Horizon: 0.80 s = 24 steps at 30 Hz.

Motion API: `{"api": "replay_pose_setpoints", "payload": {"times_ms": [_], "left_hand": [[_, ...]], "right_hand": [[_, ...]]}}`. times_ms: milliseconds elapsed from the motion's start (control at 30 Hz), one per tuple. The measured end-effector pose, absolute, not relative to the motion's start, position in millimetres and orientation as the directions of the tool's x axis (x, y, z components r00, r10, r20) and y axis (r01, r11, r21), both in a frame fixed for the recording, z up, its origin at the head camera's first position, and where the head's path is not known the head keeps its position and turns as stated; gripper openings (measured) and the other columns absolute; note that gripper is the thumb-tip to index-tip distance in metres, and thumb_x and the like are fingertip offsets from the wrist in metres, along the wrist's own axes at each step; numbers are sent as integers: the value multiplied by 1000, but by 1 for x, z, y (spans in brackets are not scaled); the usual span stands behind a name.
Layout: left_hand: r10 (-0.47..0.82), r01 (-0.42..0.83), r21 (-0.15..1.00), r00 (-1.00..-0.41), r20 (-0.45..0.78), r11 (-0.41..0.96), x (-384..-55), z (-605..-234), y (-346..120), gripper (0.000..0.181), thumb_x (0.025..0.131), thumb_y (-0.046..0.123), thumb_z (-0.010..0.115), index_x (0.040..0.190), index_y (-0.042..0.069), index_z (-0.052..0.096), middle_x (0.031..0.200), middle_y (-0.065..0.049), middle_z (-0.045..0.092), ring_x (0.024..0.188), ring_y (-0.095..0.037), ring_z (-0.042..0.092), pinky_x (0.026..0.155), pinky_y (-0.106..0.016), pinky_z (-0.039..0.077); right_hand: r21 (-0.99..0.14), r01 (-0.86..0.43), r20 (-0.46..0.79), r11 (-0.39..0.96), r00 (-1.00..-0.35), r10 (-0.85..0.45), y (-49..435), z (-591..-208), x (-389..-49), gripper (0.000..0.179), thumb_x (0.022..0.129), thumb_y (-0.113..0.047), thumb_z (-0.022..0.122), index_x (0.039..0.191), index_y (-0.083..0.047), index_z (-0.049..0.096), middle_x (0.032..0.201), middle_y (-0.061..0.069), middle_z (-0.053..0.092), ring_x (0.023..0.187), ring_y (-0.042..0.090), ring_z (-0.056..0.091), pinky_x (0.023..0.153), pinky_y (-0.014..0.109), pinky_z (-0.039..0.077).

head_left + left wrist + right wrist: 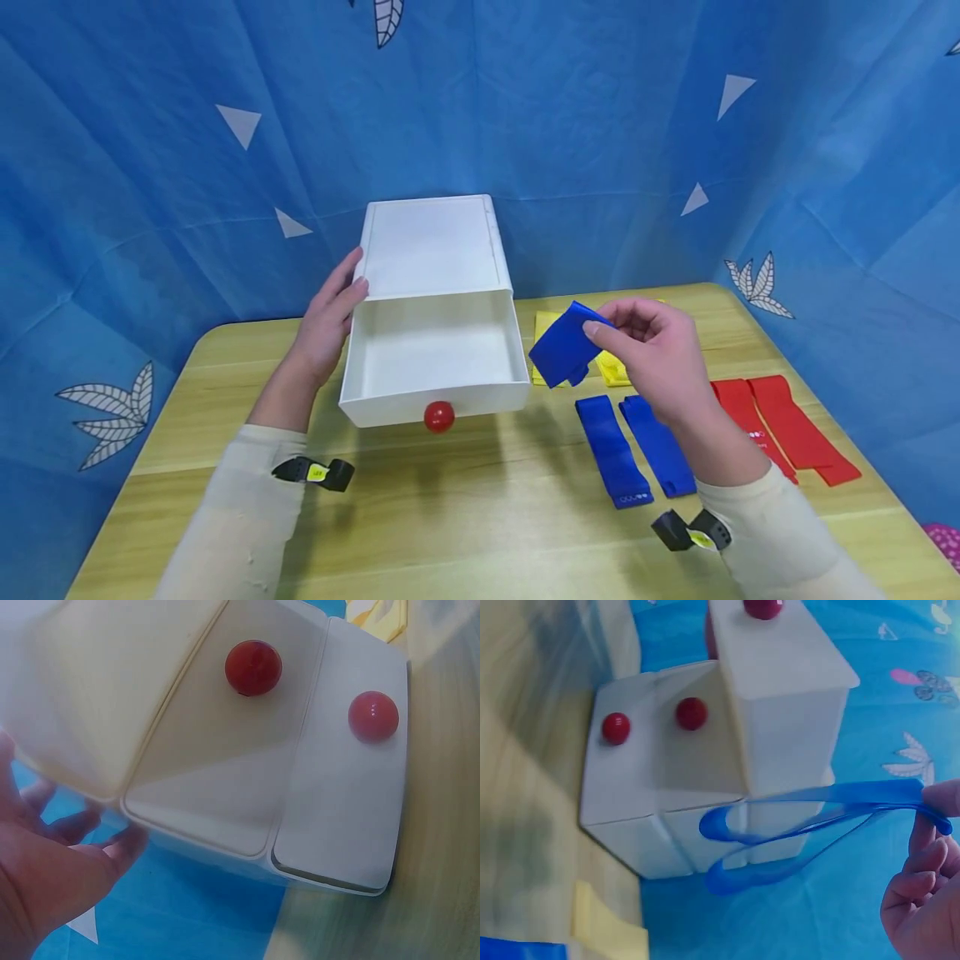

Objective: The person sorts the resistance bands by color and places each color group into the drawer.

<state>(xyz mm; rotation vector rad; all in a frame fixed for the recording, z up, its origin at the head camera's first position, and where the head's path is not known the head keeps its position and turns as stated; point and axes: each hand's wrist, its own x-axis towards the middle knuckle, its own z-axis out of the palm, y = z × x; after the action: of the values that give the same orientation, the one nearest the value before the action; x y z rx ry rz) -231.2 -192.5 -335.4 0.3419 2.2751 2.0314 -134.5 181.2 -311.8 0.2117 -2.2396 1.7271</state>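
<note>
Over table [450, 533], R hand [663, 354] pinches folded band [561, 346], prob. rubbery; L hand [324, 327] loosely touches cabinet [435, 250].

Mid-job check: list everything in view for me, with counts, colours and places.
White plastic three-drawer cabinet: one, white, on the table
Open top drawer: one, white, pulled toward the person
Round red knobs: three, red, one per drawer
Held flat blue band: one, blue, in the right hand
Flat blue strips: two, blue, table, right of the cabinet
Flat yellow strips: count unclear, yellow, behind the held band
Flat red strips: two, red, table's right side
Wooden table: one, light brown, underneath
Patterned cloth backdrop: blue, behind the table
Wrist devices: two, black, one per wrist
Sleeves: two, off-white, forearms
Left hand: one, bare, cabinet's left side
Right hand: one, bare, pinching the band
</note>
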Motion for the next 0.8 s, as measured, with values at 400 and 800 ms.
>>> {"api": "replay_pose_setpoints", "payload": {"times_ms": [400,800], "left_hand": [[212,118,988,-973,95,99,-231,-336,-193,63,104,44,43,161,33,17,165,6,12,146,-24,20,111,-56,30],[203,118,987,-975,94,110,-232,-336,-193,64,104,45,44,161,32,18,165,4,13,146,-26,22,110,-57,31]], "right_hand": [[-907,-364,391,211,-914,103,166,-266,-139,16,93,-12,72,104,-1,71,92,11,64,86,25,54,70,27,50],[-887,-450,456,101,-889,48,134,-229,-145,13,92,-10,72,100,0,72,93,15,65,88,27,56,73,34,49]]}}
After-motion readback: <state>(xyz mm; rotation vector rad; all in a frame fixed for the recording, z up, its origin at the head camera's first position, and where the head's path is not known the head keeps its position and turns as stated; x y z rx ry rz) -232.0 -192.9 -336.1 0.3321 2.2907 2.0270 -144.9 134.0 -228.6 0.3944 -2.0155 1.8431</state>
